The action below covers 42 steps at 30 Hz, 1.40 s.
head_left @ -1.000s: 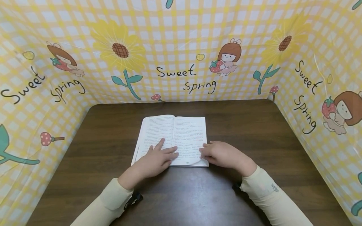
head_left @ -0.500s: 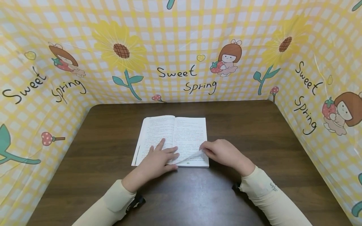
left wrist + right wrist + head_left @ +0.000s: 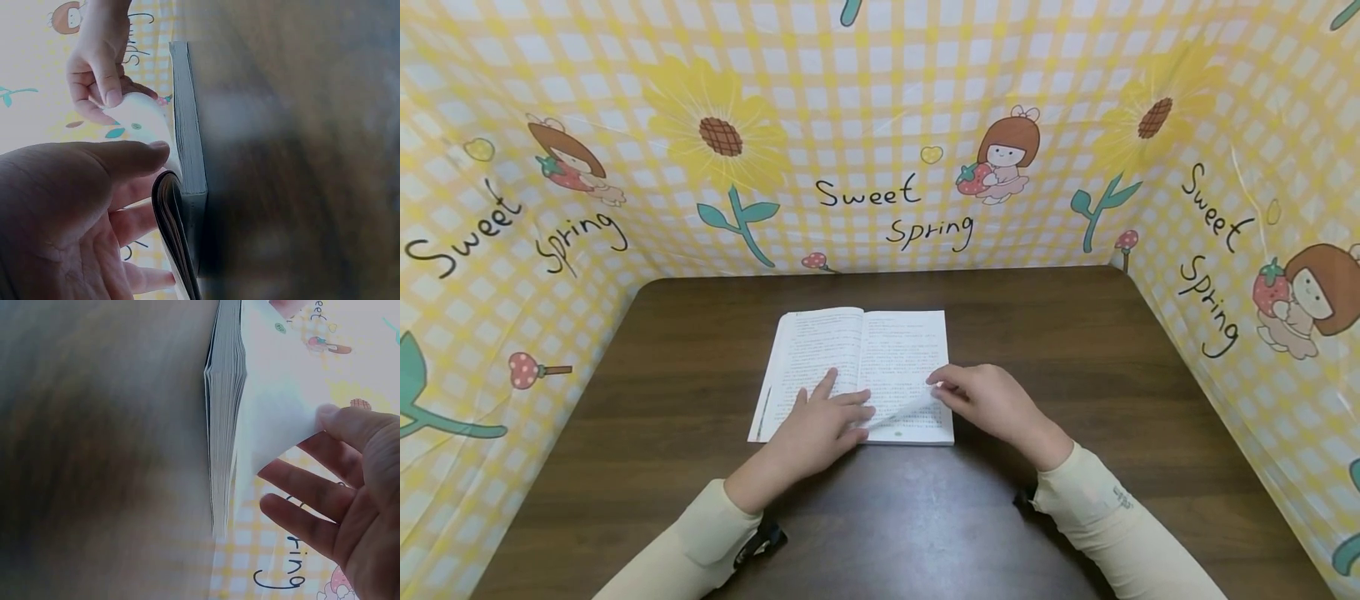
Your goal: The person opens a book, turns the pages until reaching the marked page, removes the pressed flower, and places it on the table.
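A thick open book (image 3: pixel 820 342) lies on the table, its pages covered in small print. My left hand (image 3: pixel 816 429) rests with spread fingers over the left page and the inner fold, thumb near the bottom edge. At the right edge, my right hand (image 3: pixel 992 404) pinches the lower corner of a page (image 3: pixel 916 402) between thumb and forefinger. That page curls up off the stack in the right wrist view, where the other fingers stand apart from it. In the left wrist view, the left thumb (image 3: pixel 140 157) lies at the bend of the pages.
The dark wooden table (image 3: pixel 1075 333) extends around the book. Yellow checked cloth (image 3: pixel 880 108) with flowers and "Sweet Spring" lettering walls it at the back and both sides. A dark strap (image 3: pixel 762 542) shows at the left cuff.
The right hand has gone from touching the page's edge to pinching its corner and lifting it. The left thumb moved out, then back toward the fingers; that hand stays on the book.
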Motion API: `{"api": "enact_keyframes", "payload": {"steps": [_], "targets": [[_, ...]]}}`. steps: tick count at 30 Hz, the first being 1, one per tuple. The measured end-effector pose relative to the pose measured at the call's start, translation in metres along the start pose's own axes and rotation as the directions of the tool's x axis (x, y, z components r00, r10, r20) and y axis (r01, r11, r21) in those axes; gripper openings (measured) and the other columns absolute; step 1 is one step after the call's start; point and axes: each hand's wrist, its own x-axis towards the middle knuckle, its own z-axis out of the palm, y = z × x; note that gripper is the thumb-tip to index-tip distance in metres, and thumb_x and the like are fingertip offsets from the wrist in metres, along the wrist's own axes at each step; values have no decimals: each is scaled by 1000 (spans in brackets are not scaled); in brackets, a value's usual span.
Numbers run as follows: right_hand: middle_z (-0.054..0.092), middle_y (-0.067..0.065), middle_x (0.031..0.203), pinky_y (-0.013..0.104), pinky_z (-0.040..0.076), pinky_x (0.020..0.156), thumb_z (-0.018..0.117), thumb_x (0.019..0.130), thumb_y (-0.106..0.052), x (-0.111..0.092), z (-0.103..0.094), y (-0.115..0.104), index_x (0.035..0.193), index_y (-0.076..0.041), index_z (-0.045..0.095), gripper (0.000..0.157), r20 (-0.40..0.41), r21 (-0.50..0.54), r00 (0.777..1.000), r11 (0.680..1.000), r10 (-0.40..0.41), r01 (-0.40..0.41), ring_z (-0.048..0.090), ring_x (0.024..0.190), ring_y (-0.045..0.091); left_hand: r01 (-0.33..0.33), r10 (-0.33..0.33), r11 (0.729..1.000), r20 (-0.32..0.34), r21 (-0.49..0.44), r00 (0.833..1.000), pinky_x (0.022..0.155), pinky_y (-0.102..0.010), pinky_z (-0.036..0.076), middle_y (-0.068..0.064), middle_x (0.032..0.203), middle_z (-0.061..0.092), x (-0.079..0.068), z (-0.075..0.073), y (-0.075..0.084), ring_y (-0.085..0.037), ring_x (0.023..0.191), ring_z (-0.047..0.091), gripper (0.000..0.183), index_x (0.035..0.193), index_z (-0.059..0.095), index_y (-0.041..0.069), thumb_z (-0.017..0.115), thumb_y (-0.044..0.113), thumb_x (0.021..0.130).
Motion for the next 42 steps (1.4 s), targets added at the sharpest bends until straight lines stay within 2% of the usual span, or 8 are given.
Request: {"api": "enact_keyframes", "payload": {"steps": [5, 11, 19, 23, 28, 32, 35, 42], "targets": [[77, -3, 105, 32, 59, 73, 77, 93, -23, -1, 0, 1, 117, -16, 74, 25, -105, -36, 994, 999, -11, 7, 73, 85, 11, 5, -5, 1000, -3, -19, 1000, 104, -82, 29, 10, 148, 58, 0, 1, 0, -46, 153, 24, 32, 129, 73, 28, 69, 36, 98], [72, 2, 120, 35, 58, 73, 75, 95, -29, -2, -2, 1, 123, -14, 70, 31, -198, -29, 980, 999, 38, -44, 70, 88, 19, 34, -36, 997, -31, -63, 999, 106, -80, 28, 3, 148, 60, 0, -1, 2, -42, 153, 28, 35, 130, 72, 22, 65, 39, 100], [68, 3, 127, 40, 59, 84, 74, 96, -29, -1, -3, 3, 127, -13, 67, 36, -200, -7, 975, 995, 93, -96, 70, 106, 21, 68, -81, 993, -141, -95, 987, 117, -61, 32, -17, 162, 38, 4, -7, -1, -39, 150, 34, 71, 157, 37, 7, 68, 34, 99], [68, 3, 129, 42, 58, 90, 74, 95, -28, 1, -3, 4, 127, -15, 67, 35, -145, -8, 983, 993, 116, -119, 68, 112, 21, 72, -90, 993, -216, -91, 972, 124, -55, 24, -20, 167, 23, 4, -8, -1, -39, 154, 24, 94, 164, 14, 5, 72, 34, 95], [66, 5, 134, 45, 52, 102, 75, 95, -30, 3, -4, 4, 129, -14, 67, 39, -24, -37, 995, 994, 101, -102, 64, 123, 23, 82, -86, 996, -301, -27, 950, 120, -67, 19, -17, 172, 0, 3, -10, -1, -40, 158, 6, 116, 165, -4, 13, 80, 31, 87], [62, 8, 142, 47, 47, 109, 76, 94, -33, 2, -3, 4, 132, -11, 67, 45, 81, -63, 996, 997, 43, -38, 59, 131, 27, 68, -44, 996, -328, 61, 944, 117, -74, 9, -12, 172, -16, 3, -11, -1, -39, 158, -9, 114, 167, 3, 21, 83, 30, 85], [59, 9, 147, 49, 42, 113, 77, 93, -35, 0, -2, 5, 134, -12, 67, 48, 156, -65, 988, 998, -14, 25, 55, 136, 28, 37, 10, 990, -334, 135, 942, 115, -77, 5, -12, 171, -18, 3, -13, -3, -40, 157, -12, 104, 166, 17, 24, 82, 31, 85], [46, 10, 159, 57, 28, 121, 78, 90, -42, -4, 0, 5, 143, -13, 61, 63, 333, -27, 940, 996, -72, 86, 41, 148, 32, -7, 83, 970, -302, 243, 950, 114, -78, -3, -11, 172, -14, 3, -17, -8, -40, 157, -14, 92, 164, 26, 25, 75, 30, 86]]}}
